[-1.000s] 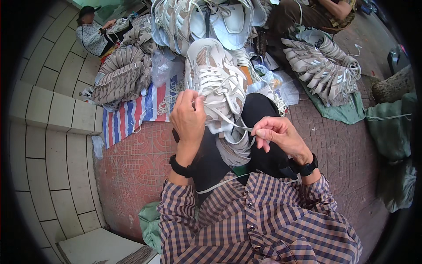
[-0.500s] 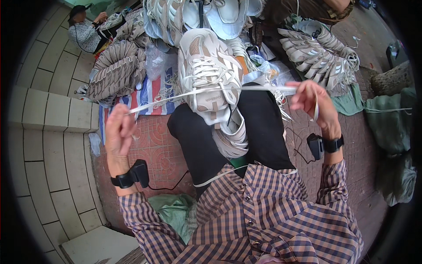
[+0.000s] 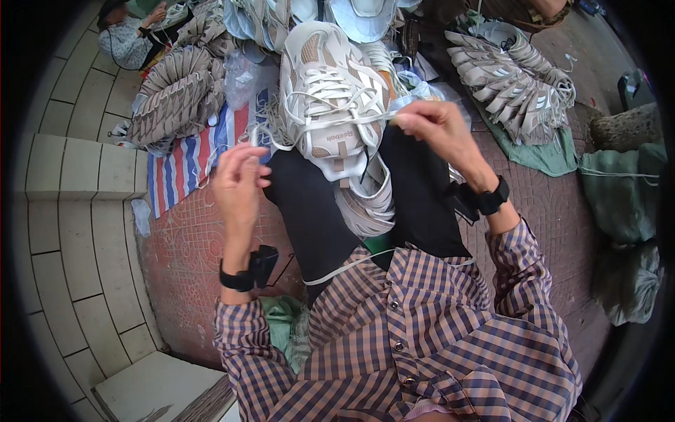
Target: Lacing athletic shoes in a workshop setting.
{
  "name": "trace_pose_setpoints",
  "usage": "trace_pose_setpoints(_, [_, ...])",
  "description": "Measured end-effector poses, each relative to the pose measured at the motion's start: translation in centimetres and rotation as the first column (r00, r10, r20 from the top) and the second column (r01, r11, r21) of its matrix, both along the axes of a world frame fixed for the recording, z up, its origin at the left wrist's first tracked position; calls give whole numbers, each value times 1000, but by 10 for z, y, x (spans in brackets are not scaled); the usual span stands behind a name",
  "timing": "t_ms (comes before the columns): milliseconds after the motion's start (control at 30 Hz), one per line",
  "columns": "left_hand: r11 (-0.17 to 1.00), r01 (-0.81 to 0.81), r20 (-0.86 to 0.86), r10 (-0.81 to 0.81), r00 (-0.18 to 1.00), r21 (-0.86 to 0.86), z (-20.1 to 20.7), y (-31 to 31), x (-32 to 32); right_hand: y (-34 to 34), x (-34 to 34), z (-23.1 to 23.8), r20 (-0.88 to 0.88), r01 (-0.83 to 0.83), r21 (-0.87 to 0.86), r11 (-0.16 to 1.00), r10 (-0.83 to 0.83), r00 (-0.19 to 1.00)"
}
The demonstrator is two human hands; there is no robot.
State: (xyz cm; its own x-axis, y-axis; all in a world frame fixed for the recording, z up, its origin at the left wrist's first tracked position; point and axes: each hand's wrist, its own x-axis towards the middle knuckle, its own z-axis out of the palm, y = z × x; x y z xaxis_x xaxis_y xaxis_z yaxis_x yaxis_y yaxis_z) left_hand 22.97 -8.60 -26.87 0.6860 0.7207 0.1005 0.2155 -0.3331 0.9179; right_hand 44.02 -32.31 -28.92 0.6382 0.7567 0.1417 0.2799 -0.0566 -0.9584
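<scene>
A beige and white sneaker, its toe pointing away from me, rests across my black-clad thighs. A second shoe part in the same colours shows beneath its heel end. White lace criss-crosses the upper. My right hand pinches a stretch of shoelace at the sneaker's right side. Left of the shoe, my left hand has its fingers drawn together around a bent lace end that curves up by the fingertips and runs back to the shoe.
Stacked shoe uppers stand on a striped sheet at far left, with a fanned row of uppers at far right. A tiled ledge borders the left, green sacks the right. A person sits at the far left.
Both hands have come inward toward the shoe, the right hand farther. The lace, stretched wide across the shoe before, now hangs slack on the left.
</scene>
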Motion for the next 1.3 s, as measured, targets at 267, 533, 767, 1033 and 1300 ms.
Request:
trace_pose_setpoints(267, [998, 68, 122, -67, 990, -7, -14, -41, 36, 27, -14, -6, 54, 115, -100, 988, -110, 992])
trace_pose_setpoints(533, [979, -64, 204, 24, 979, 195, -21, -47, 35, 44, -33, 9, 827, 165, -1, 986, -92, 554])
trace_pose_setpoints(767, [713, -97, 113, 25, 993, 694, -5, -57, 57, 41, -20, -1, 337, 180, -106, 978, -135, 932])
trace_pose_setpoints(1033, [448, -150, 187, -39, 982, 881, -4, -55, 77, 40, -49, -9, 648, 224, 89, 970, -227, 727])
trace_pose_setpoints(1300, [859, 463, -42, -482, 875, -219, 37, -7, 36, 44, -36, 18, 893, 198, -318, 927, 223, 390])
